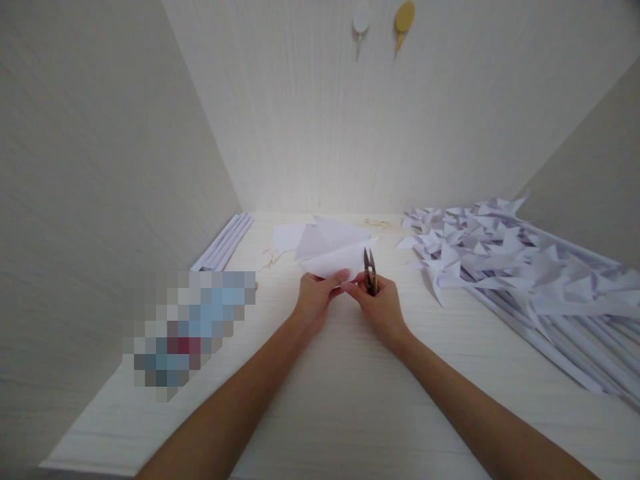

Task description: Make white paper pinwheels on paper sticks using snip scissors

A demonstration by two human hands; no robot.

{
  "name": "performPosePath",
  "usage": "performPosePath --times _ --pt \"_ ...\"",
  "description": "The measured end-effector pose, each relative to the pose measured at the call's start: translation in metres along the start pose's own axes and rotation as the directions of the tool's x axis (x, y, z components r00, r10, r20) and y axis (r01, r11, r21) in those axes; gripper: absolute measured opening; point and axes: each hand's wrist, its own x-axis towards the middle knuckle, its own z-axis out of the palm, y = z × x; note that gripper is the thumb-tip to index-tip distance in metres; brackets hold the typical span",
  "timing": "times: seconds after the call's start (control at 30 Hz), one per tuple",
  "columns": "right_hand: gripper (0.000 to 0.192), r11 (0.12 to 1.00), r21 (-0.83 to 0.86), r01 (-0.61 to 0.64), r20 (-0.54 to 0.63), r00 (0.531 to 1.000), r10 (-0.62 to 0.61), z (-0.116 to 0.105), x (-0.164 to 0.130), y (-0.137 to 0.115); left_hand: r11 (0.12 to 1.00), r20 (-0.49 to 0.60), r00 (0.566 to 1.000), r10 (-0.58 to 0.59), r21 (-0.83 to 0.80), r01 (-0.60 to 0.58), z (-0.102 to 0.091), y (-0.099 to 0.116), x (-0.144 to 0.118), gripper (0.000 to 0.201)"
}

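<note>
A folded sheet of white paper (336,250) is between my hands, over the middle of the table. My left hand (317,293) pinches its near edge with the thumb on top. My right hand (383,307) is closed around small thread snips (370,270), their two blades apart and pointing away from me. The thumb and finger of that same hand are at the paper's near right corner; whether they grip it is hard to tell. Another flat piece of white paper (287,237) lies behind to the left.
Many white paper pinwheels (465,247) on rolled paper sticks lie piled at the right. More rolled paper sticks (225,241) rest at the back left. A pixelated blur hides something at left. Thin tan strands (273,259) lie on the table (310,400). Wall hooks (404,19) hang above.
</note>
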Motion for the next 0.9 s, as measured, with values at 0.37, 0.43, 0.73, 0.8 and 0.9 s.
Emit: performPosePath --times 0.37,0.43,0.73,0.8,0.9 --pt "0.025 0.999 -0.035 0.017 -0.031 0.999 -0.018 0.0002 -0.0003 0.0007 0.998 -0.072 0.997 0.015 0.054 -0.011 0.0023 -0.0004 0.0003 0.023" --pt "0.025 0.998 -0.055 0.021 -0.030 0.999 -0.022 0.0005 -0.0007 -0.0002 0.999 -0.070 0.997 0.025 0.048 -0.022 0.0035 -0.0008 -0.0005 0.024" --pt "0.025 0.994 -0.096 0.043 -0.045 0.998 -0.047 -0.0003 -0.0004 -0.0015 0.995 -0.084 0.996 0.032 0.098 -0.024 0.0018 -0.0030 -0.0005 0.029" --pt "0.025 0.994 -0.101 0.042 -0.050 0.998 -0.047 -0.0004 -0.0003 -0.0008 0.994 -0.086 0.996 0.036 0.102 -0.028 0.0028 -0.0017 -0.0015 0.031" --pt "0.025 0.995 -0.097 0.039 -0.059 0.997 -0.045 -0.0001 0.0000 0.0000 0.995 -0.106 0.994 0.037 0.100 -0.027 0.0048 -0.0004 -0.0032 0.035"
